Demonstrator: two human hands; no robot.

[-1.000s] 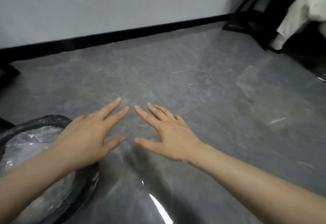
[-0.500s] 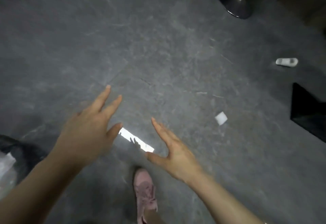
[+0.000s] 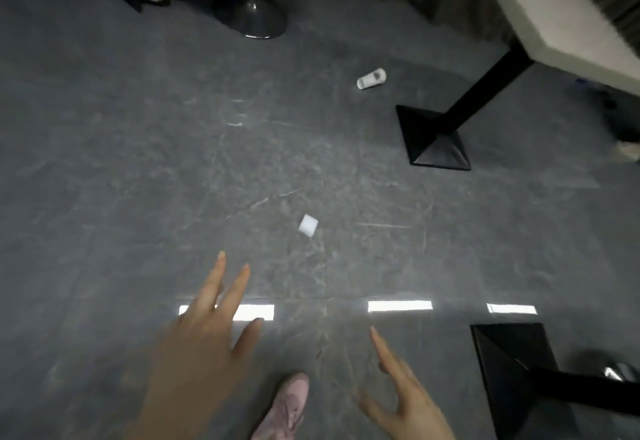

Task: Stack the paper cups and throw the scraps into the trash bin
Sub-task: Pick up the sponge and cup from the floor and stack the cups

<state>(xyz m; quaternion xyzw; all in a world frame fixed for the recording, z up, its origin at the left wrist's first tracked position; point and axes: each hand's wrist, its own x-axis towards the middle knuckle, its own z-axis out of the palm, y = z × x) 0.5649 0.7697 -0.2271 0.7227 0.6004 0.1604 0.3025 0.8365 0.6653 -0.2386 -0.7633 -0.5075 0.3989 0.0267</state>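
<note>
- The left hand (image 3: 204,342) is hovering over the grey floor (image 3: 138,180) with its grip wide, fingers spread and straight, carrying nothing.
- A pink shoe (image 3: 289,408) is showing between the two grips, at the bottom edge of the view.
- A small white paper scrap (image 3: 308,225) is lying on the floor ahead of the left grip and slightly to its right, apart from the fingertips.
- The right hand (image 3: 405,401) is hanging low with its grip wide too, fingers loose, carrying nothing.
- A paper cup (image 3: 371,79) is lying on its side well beyond both grips, near the black foot (image 3: 438,143) of the desk (image 3: 568,17).
- Judging by this, the task is looking unfinished: the scrap is not yet binned, the cup is not yet stacked, and no trash bin or cup stack is showing.
</note>
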